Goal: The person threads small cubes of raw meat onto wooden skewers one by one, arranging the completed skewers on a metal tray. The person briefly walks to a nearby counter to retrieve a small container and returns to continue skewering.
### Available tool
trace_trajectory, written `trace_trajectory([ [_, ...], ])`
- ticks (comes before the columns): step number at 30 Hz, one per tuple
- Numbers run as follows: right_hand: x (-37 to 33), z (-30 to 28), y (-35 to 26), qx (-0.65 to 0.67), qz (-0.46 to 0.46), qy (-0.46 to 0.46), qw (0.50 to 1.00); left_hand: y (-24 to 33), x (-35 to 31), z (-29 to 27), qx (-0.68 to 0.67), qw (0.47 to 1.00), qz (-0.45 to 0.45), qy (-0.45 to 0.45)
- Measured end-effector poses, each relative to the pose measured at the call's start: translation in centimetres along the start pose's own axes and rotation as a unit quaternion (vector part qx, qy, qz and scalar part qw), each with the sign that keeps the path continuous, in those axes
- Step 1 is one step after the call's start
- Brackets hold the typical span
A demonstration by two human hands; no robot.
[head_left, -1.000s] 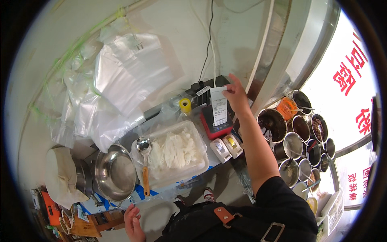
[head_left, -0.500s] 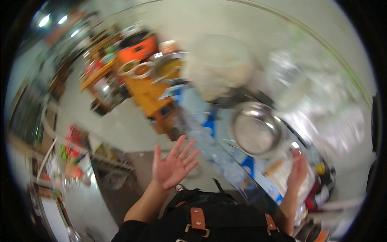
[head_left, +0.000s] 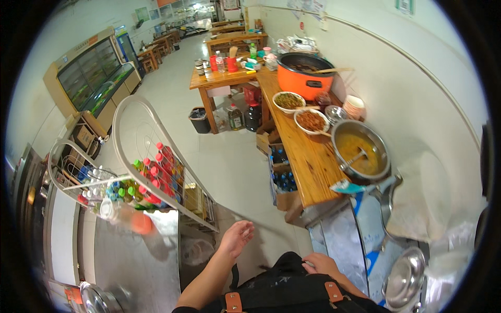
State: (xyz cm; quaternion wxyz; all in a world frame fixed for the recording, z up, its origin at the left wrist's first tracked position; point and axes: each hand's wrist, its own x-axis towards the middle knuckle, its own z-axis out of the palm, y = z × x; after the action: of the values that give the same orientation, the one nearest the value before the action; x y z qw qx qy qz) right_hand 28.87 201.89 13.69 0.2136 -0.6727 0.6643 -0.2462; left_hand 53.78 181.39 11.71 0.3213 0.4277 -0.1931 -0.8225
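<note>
The left hand [head_left: 238, 238] was partly open, fingers loosely curled toward the upper right, with nothing seen in it. The right hand [head_left: 317, 263] was bent at the edge of the black apron [head_left: 282, 293]; whether it gripped anything could not be told. Beside it, the blue-and-white counter [head_left: 340, 235] ran lengthwise away from the person, pointing at the wooden table [head_left: 313, 172]. A steel bowl [head_left: 406, 276] sat toward the counter's near right corner. By the table's near right corner stood a pot [head_left: 385, 157].

The left hand [head_left: 238, 239] hovers between a steel counter [head_left: 136, 268] and wooden table [head_left: 316, 172].
</note>
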Motion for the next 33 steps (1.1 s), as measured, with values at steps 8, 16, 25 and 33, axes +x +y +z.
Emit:
trace_trajectory([
  [8, 26.2, 0.2, 7.0, 0.018, -0.061, -0.067, 0.996, 10.9, 26.8, -3.2, 0.018, 0.994, 0.048, 0.098],
  [16, 60.8, -2.5, 4.6, 0.021, -0.227, -0.076, 0.971, 22.8, 40.7, -14.4, 0.047, 0.946, 0.000, 0.320],
  [25, 86.3, 4.4, -2.6, 0.024, -0.266, -0.193, 0.944, 40.7, 56.3, -26.4, 0.260, 0.838, 0.055, 0.476],
  [33, 106.1, 9.0, 0.4, -0.063, -0.187, -0.269, 0.943, 54.0, 62.8, -36.5, 0.106, 0.840, 0.069, 0.528],
])
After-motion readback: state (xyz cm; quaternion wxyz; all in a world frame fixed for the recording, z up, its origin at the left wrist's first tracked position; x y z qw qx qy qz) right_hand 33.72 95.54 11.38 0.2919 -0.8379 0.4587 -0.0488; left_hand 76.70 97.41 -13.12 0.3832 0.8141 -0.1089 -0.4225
